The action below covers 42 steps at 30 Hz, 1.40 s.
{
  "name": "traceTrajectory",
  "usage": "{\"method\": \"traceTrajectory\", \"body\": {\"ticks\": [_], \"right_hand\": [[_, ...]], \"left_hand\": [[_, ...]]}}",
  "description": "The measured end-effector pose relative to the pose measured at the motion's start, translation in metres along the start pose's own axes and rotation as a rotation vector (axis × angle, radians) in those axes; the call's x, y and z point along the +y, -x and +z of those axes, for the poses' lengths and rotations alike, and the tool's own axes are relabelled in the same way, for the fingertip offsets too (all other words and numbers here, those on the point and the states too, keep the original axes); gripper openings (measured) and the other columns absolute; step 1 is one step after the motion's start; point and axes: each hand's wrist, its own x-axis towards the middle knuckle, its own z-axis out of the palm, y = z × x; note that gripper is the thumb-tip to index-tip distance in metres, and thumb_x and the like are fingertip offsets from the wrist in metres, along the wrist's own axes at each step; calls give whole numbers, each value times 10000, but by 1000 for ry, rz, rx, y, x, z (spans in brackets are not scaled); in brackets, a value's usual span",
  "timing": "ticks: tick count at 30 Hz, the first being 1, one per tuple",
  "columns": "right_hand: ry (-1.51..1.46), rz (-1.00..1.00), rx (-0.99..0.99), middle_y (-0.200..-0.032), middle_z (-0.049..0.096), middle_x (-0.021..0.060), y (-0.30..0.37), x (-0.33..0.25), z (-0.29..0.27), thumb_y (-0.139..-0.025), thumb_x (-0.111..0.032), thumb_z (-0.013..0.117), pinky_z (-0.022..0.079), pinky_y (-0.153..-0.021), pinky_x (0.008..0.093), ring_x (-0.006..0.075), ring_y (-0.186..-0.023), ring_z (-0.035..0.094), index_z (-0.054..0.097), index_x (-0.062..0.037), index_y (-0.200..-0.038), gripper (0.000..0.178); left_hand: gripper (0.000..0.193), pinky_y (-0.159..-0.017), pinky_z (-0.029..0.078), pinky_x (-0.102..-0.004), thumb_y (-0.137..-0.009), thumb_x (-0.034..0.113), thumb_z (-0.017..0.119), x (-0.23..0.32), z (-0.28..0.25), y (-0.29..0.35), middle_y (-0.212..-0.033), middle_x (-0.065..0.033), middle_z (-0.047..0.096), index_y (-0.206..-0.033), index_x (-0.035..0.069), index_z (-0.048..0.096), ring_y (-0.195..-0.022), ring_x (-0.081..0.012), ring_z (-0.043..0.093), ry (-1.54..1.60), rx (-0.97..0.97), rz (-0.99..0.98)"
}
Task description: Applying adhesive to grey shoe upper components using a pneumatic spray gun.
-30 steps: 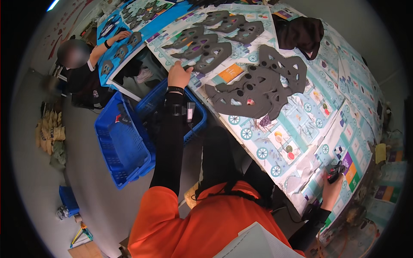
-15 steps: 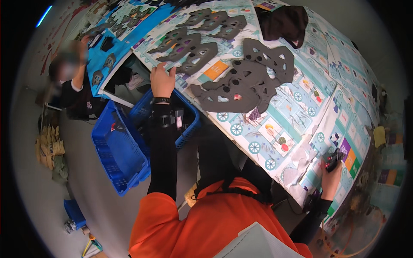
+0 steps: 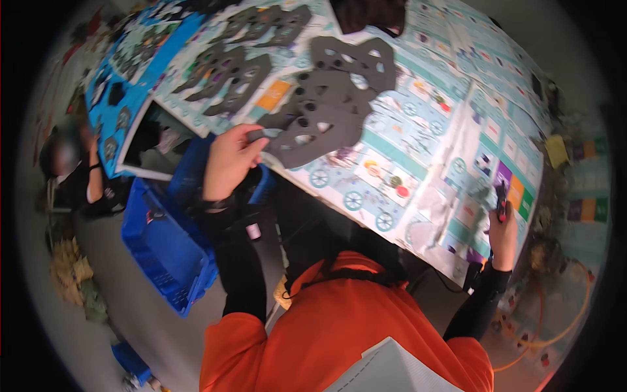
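My left hand is closed at the table's near edge, thumb and fingers pinching the left tip of a dark grey, flat cut-out piece with holes and black round dots. That piece lies in an overlapping group with more grey cut-outs like it. At the right of the table, my right hand is wrapped round a small black-and-red hand tool, whose exact kind I cannot make out. The tool is held upright over the printed sheet, away from the grey pieces.
More grey cut-outs lie in rows farther left on the table, covered with a printed sheet. A dark cloth lies at the far side. Blue crates stand below the left edge. Another person is at the far left.
My left hand has gone from open above the table edge to pinching the grey cut-out's tip. My right hand has turned the tool more upright. The whole view has shifted.
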Motion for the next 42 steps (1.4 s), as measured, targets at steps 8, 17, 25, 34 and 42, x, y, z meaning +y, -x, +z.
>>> {"method": "traceTrajectory", "body": {"ticks": [8,17,25,34,42], "right_hand": [[-687,-201,-43,-985,670,174,43,-55,-79,-722,-97,484,520,-551,262,241,-936,648,556,90,-1182,502],[-635,-88,-275,-966,661,223,75,-99,-68,-640,-45,460,489,-514,248,248,-797,633,538,94,-1113,499],[-554,59,-714,-889,642,91,62,-103,3,-699,98,446,474,-501,241,131,-641,555,566,23,-1150,473],[-489,163,-811,-845,642,55,50,-125,34,-770,55,494,460,-484,230,91,-637,539,570,14,-1145,385],[-430,321,-719,-819,621,31,52,-128,35,-773,47,547,362,-473,215,71,-551,496,589,6,-1093,325]], "left_hand": [[217,-610,515,-222,-947,11,606,91,63,61,-939,-78,662,-1157,-39,591,-676,-142,681,455,-158,301],[112,-593,473,-301,-878,48,698,41,201,46,-777,-46,645,-944,16,613,-648,-133,606,154,-59,454],[138,-714,351,-360,-819,60,725,-1,213,35,-732,-11,609,-922,71,633,-682,-223,524,-123,130,747],[147,-721,351,-378,-810,82,710,-7,210,33,-759,-25,606,-882,76,582,-705,-232,530,-164,61,681],[140,-737,350,-377,-819,97,705,-7,209,32,-782,-25,612,-873,78,576,-729,-227,529,-173,17,682]]}}
